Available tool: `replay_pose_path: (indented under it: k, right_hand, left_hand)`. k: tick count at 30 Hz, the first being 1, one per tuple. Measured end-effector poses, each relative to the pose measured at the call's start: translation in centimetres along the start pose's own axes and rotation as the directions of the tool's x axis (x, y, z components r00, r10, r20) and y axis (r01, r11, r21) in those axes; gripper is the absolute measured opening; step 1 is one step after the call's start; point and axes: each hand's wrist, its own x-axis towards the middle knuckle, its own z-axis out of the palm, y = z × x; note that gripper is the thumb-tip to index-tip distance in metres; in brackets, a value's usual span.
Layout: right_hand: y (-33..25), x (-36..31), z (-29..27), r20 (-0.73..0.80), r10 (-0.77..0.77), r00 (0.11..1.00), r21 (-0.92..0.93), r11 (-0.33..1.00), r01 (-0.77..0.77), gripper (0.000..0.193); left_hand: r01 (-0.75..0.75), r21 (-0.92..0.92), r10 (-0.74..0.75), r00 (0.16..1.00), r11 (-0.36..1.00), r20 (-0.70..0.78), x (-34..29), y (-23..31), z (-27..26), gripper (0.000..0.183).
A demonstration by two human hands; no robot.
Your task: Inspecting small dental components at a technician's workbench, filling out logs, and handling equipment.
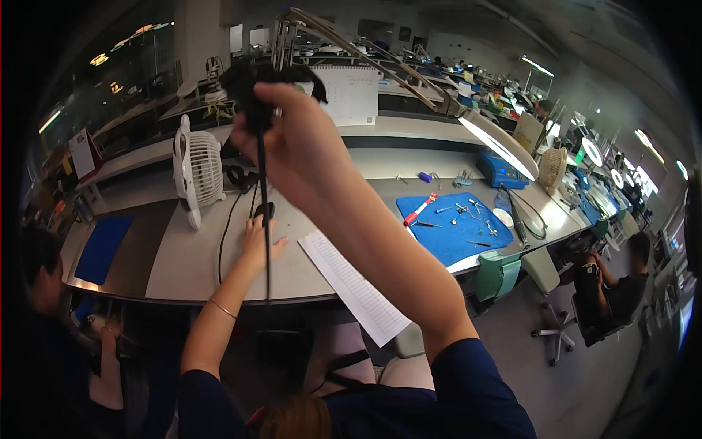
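Note:
My right hand point(281, 128) is raised high in front of me, fingers closed round a dark black device point(252, 91) whose exact kind I cannot make out. From it a black cable point(265, 212) hangs past the desk edge. Lower down, my left hand point(257, 240) rests on the desk, thumb spread away from the fingers. Its fingertips touch or lie beside a small black object point(268, 211), partly hidden. A printed paper sheet point(355, 285) lies right of that hand and overhangs the front edge.
A white fan point(199, 172) stands to the left. On the right, a blue mat point(457, 245) bears several small metal tools and a red-white marker, under a lit magnifier lamp point(497, 143). Behind it sits a blue box point(504, 172). Other people point(47, 285) sit at left and right.

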Motion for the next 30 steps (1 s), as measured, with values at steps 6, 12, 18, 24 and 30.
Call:
replay_pose_path:
  k: [6,12,18,24,30]
  right_hand:
    - [3.7,9.8,-5.7,-0.089,-0.249,0.964,-0.216,0.950,0.225,0.020]
    - [10.6,12.3,-14.0,-0.323,0.002,0.946,-0.360,0.925,-0.125,0.034]
    - [19.8,20.4,-24.7,-0.417,-0.255,0.872,-0.671,0.734,-0.105,0.057]
    - [23.6,20.3,-29.7,-0.206,-0.481,0.852,-0.973,0.193,-0.127,0.071]
    - [20.3,17.5,-27.1,-0.273,-0.352,0.895,-0.877,-0.292,-0.382,0.072]
  left_hand:
    - [0.078,-0.073,-0.087,0.989,0.994,-0.121,-0.6,-3.7,0.1,0.023]
    - [0.169,-0.293,-0.284,0.865,0.941,-0.414,-4.0,-1.3,-13.2,0.023]
    - [0.144,-0.349,-0.307,0.825,0.926,-0.474,-9.0,-0.4,-17.9,0.020]
    - [0.211,-0.515,-0.385,0.886,0.831,-0.258,-11.5,0.5,-15.5,0.020]
    - [0.222,-0.568,-0.387,0.903,0.792,-0.187,-11.9,1.4,-14.4,0.019]
